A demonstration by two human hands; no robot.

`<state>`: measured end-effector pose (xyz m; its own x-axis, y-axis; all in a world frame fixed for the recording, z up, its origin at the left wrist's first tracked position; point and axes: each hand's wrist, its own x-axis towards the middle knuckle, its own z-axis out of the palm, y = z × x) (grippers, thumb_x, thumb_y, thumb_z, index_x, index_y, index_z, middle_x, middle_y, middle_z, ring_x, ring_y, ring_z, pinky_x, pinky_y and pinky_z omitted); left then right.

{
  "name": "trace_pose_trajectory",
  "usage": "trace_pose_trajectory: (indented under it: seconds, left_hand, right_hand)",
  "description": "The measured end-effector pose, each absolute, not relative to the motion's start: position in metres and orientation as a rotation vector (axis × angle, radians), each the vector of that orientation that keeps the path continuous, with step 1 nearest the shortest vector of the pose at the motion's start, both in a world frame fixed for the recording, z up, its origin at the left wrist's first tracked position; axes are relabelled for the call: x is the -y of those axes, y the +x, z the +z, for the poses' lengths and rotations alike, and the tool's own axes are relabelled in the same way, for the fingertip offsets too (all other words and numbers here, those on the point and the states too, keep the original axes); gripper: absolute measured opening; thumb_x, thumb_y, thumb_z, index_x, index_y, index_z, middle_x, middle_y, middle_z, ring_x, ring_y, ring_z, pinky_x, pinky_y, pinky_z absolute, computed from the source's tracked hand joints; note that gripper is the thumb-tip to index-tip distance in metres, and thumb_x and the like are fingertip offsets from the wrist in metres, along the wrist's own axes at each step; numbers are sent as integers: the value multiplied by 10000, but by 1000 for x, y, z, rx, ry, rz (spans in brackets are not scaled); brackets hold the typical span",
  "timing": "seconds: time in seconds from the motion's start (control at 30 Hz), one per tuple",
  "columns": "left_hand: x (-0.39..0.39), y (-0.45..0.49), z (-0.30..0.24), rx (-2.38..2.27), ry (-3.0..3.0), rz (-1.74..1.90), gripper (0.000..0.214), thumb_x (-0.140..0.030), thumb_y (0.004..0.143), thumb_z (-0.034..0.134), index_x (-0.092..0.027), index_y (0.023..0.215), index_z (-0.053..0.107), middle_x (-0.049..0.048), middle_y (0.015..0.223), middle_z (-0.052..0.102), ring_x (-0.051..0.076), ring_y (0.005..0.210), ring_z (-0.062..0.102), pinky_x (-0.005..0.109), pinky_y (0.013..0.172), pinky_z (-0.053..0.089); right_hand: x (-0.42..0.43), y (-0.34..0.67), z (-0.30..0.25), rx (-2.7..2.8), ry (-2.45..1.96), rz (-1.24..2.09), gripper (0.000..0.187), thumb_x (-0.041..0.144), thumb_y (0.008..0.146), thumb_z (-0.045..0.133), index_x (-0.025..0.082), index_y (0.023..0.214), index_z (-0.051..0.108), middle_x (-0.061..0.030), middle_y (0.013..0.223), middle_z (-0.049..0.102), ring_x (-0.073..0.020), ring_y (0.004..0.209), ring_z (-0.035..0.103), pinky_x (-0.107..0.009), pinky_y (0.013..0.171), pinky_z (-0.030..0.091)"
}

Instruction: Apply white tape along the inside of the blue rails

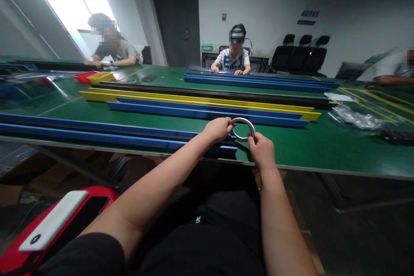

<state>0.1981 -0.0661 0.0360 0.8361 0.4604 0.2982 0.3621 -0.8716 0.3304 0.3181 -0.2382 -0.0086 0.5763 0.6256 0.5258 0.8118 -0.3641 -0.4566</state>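
Note:
Above the table's near edge I hold a thin grey-white ring, which looks like a roll of tape (252, 126), tilted with its open centre showing. The fingers of my left hand (219, 128) pinch its left side. My right hand (262, 150) grips the lower right of its rim with thumb and fingers. Beneath my left hand and forearm lie long blue profiles (145, 139), their right ends close to the roll. Just beyond the roll are another blue profile (207, 113) and a yellow profile (200, 101).
A black profile (220, 91) and more blue profiles (255, 80) lie farther across the green table (300, 146). Red (86, 77) and yellow (101, 78) bins stand left; clear plastic packaging (355, 117) lies right. Other people sit around the table. A red stool (17, 241) is beside me.

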Motion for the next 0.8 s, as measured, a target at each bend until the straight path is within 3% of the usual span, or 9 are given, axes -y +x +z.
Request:
trace_pose_trajectory:
  seconds: [0.37, 0.57, 0.8]
  left_hand:
    - [64, 200, 34, -512, 2477, 398, 406, -528, 894, 529, -202, 1134, 555, 27, 895, 711, 178, 761, 640, 262, 651, 438]
    - [65, 197, 41, -326, 2511, 389, 283, -383, 940, 455, -178, 947, 651, 35, 882, 715, 179, 815, 641, 264, 727, 452]
    - [67, 195, 44, -344, 2501, 468, 299, -362, 935, 461, -162, 997, 674, 37, 866, 706, 176, 784, 628, 267, 735, 466]
  right_hand:
    - [242, 320, 0, 938, -1890, -143, 442, 554, 916, 445, 185, 835, 672, -13, 674, 618, -155, 638, 503, -259, 599, 312]
    - [240, 322, 0, 941, -1894, 65, 503, 616, 883, 463, 172, 848, 696, -42, 685, 659, -167, 619, 529, -265, 586, 331]
    - [239, 321, 3, 955, -1891, -21, 477, 607, 862, 504, 175, 910, 699, -44, 769, 677, -172, 675, 549, -275, 634, 374]
